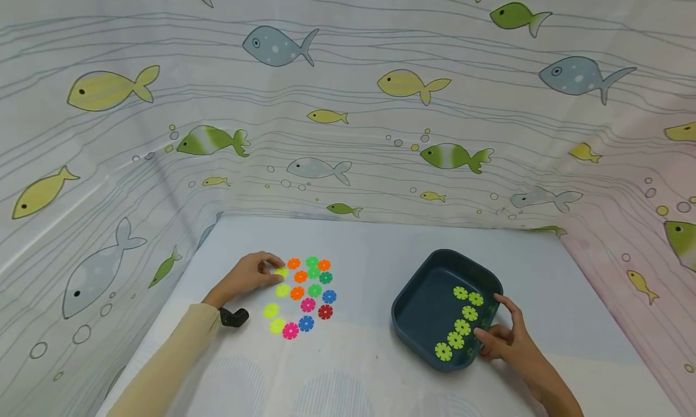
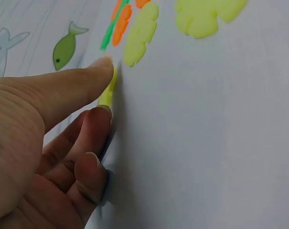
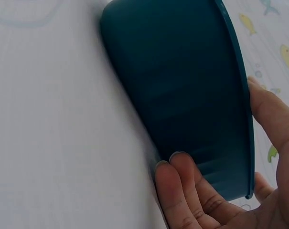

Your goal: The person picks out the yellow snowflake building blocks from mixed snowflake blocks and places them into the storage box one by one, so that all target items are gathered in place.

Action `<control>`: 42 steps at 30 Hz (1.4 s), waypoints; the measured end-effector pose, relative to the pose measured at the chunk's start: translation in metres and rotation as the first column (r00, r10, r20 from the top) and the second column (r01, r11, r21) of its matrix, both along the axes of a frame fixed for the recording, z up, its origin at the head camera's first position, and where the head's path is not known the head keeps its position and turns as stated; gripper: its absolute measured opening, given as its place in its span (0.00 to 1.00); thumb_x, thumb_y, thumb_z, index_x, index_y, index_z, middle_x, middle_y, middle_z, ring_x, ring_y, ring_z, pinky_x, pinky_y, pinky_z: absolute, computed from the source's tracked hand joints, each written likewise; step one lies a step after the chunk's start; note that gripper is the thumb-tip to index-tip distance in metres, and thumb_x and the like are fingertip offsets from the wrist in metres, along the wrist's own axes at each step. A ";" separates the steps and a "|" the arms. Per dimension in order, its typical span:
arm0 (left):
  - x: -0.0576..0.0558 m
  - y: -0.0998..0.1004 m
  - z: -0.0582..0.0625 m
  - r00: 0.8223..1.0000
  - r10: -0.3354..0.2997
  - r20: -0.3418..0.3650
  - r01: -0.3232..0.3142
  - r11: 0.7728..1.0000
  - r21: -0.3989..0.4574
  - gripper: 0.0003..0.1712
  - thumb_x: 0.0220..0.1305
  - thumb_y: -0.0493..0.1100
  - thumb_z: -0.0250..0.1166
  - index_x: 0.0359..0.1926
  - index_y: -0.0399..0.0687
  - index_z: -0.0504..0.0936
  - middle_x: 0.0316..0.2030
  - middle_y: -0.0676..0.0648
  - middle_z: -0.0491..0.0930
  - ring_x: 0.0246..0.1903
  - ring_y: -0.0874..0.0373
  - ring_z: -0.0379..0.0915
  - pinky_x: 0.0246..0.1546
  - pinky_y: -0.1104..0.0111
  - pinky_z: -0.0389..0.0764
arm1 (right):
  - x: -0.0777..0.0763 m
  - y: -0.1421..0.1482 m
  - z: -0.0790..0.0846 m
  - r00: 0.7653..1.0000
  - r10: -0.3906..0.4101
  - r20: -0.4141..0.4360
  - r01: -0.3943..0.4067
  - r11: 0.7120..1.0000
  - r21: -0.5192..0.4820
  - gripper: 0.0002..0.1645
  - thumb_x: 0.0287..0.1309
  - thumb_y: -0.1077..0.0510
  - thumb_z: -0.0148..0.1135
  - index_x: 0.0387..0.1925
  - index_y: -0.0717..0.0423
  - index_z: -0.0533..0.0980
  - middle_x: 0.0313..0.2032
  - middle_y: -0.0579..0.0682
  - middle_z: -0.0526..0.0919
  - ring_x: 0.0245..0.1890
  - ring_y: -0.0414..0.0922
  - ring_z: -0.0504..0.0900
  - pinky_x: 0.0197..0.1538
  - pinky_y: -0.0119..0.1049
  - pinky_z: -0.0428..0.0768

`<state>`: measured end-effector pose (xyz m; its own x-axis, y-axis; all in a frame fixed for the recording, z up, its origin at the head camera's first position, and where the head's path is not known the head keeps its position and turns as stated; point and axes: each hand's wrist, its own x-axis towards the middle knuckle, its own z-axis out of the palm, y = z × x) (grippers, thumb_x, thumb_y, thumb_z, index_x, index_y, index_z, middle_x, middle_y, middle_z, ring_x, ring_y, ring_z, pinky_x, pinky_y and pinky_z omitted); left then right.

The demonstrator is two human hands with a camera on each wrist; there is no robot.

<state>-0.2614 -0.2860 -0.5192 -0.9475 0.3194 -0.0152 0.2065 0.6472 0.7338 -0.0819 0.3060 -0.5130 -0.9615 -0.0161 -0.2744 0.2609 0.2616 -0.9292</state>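
Note:
My left hand (image 1: 249,276) is at the left side of a group of flower-shaped discs lying on the white table. Between its thumb and finger is a yellow flower-shaped disc (image 2: 106,95), with fingertips at its edges. More yellow discs (image 1: 282,290) lie just below the hand in the head view. My right hand (image 1: 507,337) grips the right wall of a dark blue square tub (image 1: 405,296), with a fingertip over the rim and other fingers against the outer wall (image 3: 182,95). Several yellow-green discs (image 1: 462,327) are in the tub, along its right side.
Orange discs (image 1: 301,277), green discs (image 1: 313,272), blue discs (image 1: 306,323), pink discs (image 1: 290,330) and a dark red disc (image 1: 325,312) share the group on the left. Fish-printed sheeting (image 1: 370,181) walls in the table at the back and sides.

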 end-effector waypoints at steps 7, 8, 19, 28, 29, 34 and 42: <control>-0.002 0.002 0.001 1.000 -0.013 0.003 0.013 1.000 -0.027 0.20 0.59 0.45 0.79 0.51 0.47 0.87 0.41 0.48 0.82 0.32 0.53 0.70 0.33 0.67 0.72 | -0.001 -0.001 0.000 1.000 0.004 0.001 -0.004 1.000 0.000 0.58 0.72 0.53 0.64 0.78 0.28 0.30 0.41 0.59 0.82 0.37 0.57 0.85 0.43 0.45 0.85; -0.002 0.002 0.001 1.000 -0.010 0.008 0.010 0.999 -0.034 0.20 0.58 0.45 0.79 0.51 0.47 0.87 0.39 0.49 0.82 0.33 0.53 0.70 0.33 0.67 0.72 | -0.001 -0.001 0.000 1.000 0.005 0.001 -0.005 1.000 0.001 0.58 0.72 0.53 0.64 0.78 0.28 0.30 0.41 0.59 0.82 0.37 0.57 0.85 0.43 0.45 0.85; 0.001 0.007 0.004 1.000 0.021 0.021 -0.020 0.999 -0.032 0.17 0.57 0.44 0.79 0.47 0.48 0.86 0.38 0.48 0.78 0.40 0.52 0.72 0.43 0.65 0.76 | 0.001 -0.002 0.001 1.000 0.008 -0.011 -0.008 1.000 -0.007 0.58 0.72 0.53 0.64 0.78 0.29 0.30 0.41 0.59 0.81 0.37 0.57 0.85 0.43 0.45 0.85; 0.001 0.008 0.006 1.000 0.014 0.012 -0.014 0.999 -0.052 0.16 0.57 0.43 0.80 0.46 0.49 0.86 0.36 0.49 0.79 0.38 0.53 0.73 0.41 0.66 0.77 | 0.001 -0.002 0.000 1.000 0.002 -0.011 -0.002 1.000 -0.002 0.58 0.71 0.53 0.64 0.78 0.30 0.30 0.40 0.59 0.81 0.36 0.56 0.85 0.43 0.45 0.85; 0.001 0.007 0.006 1.000 0.013 0.015 -0.013 0.999 -0.047 0.17 0.57 0.44 0.80 0.46 0.49 0.86 0.35 0.49 0.79 0.38 0.53 0.73 0.41 0.66 0.77 | 0.001 -0.002 0.000 1.000 0.003 -0.012 -0.003 1.000 -0.001 0.57 0.72 0.53 0.64 0.78 0.29 0.30 0.40 0.59 0.81 0.36 0.56 0.85 0.43 0.45 0.85; -0.001 0.004 0.007 0.999 0.017 0.027 -0.016 1.000 -0.024 0.18 0.57 0.45 0.80 0.47 0.49 0.87 0.36 0.49 0.79 0.38 0.53 0.73 0.40 0.67 0.77 | 0.001 -0.001 0.000 1.000 0.008 -0.019 -0.008 1.000 -0.003 0.57 0.72 0.54 0.63 0.77 0.29 0.30 0.40 0.59 0.81 0.36 0.57 0.85 0.43 0.45 0.85; -0.001 0.005 0.009 1.000 0.023 0.013 -0.022 0.999 -0.025 0.17 0.57 0.45 0.80 0.46 0.49 0.87 0.37 0.50 0.80 0.39 0.52 0.74 0.41 0.66 0.77 | 0.001 -0.001 0.000 1.000 0.003 -0.011 -0.003 1.000 -0.003 0.57 0.72 0.53 0.64 0.77 0.28 0.30 0.41 0.59 0.82 0.37 0.56 0.85 0.43 0.45 0.85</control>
<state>-0.2627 -0.2809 -0.5100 -0.9541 0.2974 -0.0350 0.1823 0.6695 0.7201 -0.0813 0.3051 -0.5127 -0.9643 -0.0199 -0.2642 0.2502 0.2599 -0.9327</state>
